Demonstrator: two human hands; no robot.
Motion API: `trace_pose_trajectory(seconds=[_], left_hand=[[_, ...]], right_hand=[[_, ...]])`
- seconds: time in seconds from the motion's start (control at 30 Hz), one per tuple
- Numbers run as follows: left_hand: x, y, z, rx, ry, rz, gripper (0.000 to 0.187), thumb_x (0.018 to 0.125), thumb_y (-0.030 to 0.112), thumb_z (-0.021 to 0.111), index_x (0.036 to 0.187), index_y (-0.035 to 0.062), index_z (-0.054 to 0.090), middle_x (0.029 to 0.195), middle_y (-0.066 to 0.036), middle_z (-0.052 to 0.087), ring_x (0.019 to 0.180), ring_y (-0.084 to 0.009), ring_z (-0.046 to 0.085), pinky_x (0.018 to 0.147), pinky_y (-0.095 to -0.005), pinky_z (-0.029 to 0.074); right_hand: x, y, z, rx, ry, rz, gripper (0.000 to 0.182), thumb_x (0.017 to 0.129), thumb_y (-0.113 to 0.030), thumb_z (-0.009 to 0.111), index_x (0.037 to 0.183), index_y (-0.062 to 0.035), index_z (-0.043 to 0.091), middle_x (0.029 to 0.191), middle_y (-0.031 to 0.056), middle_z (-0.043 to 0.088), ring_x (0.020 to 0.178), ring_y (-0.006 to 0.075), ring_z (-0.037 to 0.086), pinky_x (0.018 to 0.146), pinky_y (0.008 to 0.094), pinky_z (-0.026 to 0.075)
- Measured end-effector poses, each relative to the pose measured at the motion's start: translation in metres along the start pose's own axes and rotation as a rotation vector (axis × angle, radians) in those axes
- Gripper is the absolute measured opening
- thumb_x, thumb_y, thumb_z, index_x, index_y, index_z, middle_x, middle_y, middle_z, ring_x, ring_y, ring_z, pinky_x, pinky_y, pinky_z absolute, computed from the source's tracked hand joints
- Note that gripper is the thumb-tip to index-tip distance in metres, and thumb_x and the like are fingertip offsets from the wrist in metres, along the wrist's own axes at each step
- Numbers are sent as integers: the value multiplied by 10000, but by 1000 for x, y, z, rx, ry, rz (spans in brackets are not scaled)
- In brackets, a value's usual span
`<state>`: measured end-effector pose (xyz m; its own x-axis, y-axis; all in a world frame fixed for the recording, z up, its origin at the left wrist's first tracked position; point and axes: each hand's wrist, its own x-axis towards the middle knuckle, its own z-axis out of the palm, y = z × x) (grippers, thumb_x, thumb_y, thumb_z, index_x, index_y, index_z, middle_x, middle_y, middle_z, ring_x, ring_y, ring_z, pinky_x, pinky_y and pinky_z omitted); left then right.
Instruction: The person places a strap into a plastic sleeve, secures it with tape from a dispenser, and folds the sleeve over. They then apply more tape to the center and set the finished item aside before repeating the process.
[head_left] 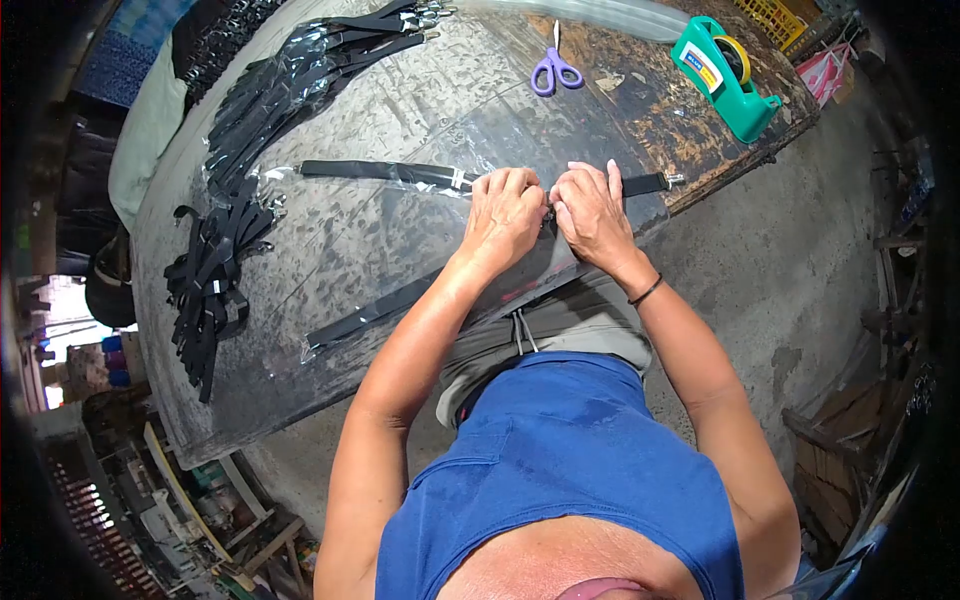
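Observation:
My left hand (503, 215) and my right hand (590, 212) are side by side at the table's near edge, fingers curled together over a black strap (385, 172). The strap runs out to the left with clear plastic around it, and a black end (643, 184) with a metal clip shows right of my right hand. What lies between the fingertips is hidden. Nearer to me, a second black strap (375, 312) in clear plastic lies slanted on the table, partly behind my left forearm.
Bundled black straps (290, 90) in plastic lie at the back left, with loose black straps (212, 275) below them. Purple-handled scissors (554, 72) and a green tape dispenser (722, 80) rest toward the back right of the worn table (300, 240).

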<state>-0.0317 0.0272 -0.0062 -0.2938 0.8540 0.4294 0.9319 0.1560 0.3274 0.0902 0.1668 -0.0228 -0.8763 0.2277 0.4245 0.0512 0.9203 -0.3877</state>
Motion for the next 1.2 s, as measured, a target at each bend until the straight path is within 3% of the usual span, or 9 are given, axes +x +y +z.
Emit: trace_pose_trajectory(seconds=[0.1,0.43,0.53,0.7,1.0,1.2], left_hand=[[3,1,0,50,-26,44,138,792,105,694,910,69,633,1086,-76,590,1076,-293,535,924,-446,398],[0,1,2,97,-4,80,130,807,117,660,922,68,624,1091,-78,584,1093,-290,525,935,-445,384],[-2,2,3,117,20,77,135,810,117,659,931,76,618,1095,-73,579,1093,-282,522,934,-443,374],[-6,6,6,159,44,43,151,812,129,660,956,98,626,1133,-61,573,1124,-270,516,950,-447,357],[-11,5,7,272,67,93,229,802,148,664,1031,139,655,1199,-34,561,1179,-241,497,986,-449,339],[-8,1,8,291,19,135,205,815,153,654,1018,124,648,1180,-33,550,1185,-229,494,995,-455,339]], right_hand=[[0,0,1,48,20,18,60,892,-129,593,945,-105,577,1080,80,560,1247,320,494,1126,660,208],[6,8,0,174,-75,56,127,871,-186,620,941,-82,606,1128,92,562,1238,329,494,1125,639,195],[8,6,7,155,-73,112,136,877,-193,592,932,-72,622,1152,97,554,1255,329,466,1113,673,193],[8,8,13,157,-62,171,139,844,-189,579,886,-74,644,1296,127,530,1383,363,351,1145,648,143],[11,8,12,192,-113,234,161,828,-214,571,822,-72,647,1392,161,496,1422,378,298,1170,622,94],[9,14,2,270,-107,219,183,841,-230,612,921,-80,680,1345,170,526,1370,376,375,1164,601,169]])
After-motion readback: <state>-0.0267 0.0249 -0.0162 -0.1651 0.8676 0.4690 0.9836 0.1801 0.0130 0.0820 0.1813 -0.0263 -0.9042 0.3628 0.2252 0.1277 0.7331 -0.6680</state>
